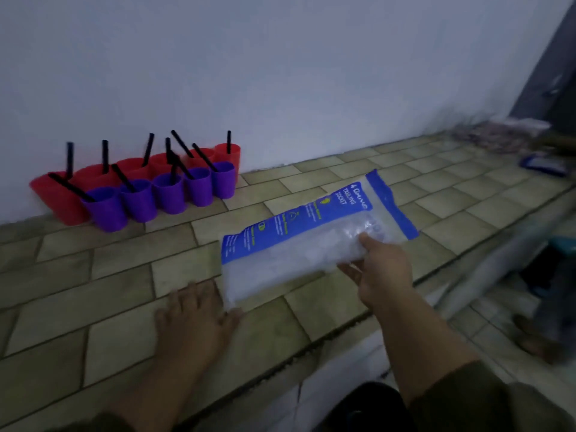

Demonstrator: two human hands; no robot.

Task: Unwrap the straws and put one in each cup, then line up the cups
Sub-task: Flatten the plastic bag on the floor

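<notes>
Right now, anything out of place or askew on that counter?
Nothing spilled. The black straws lean at mixed angles in the red cups and purple cups. The stray is the blue-labelled plastic bag, gripped by the right hand.

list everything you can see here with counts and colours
red cups: six, red, back row against the wall, left
purple cups: five, purple, front row just before the red ones
straws: about eleven, black, standing in the cups
plastic bag: one, clear with blue print, over the middle of the ledge
tiled ledge: one, beige, runs along the wall
wall: one, white, behind the ledge
blue object: one, blue, far right on the ledge, too blurred to name
right hand: grips the bag's right end, thumb on top
left hand: lies flat on the ledge by the bag's near corner
</notes>
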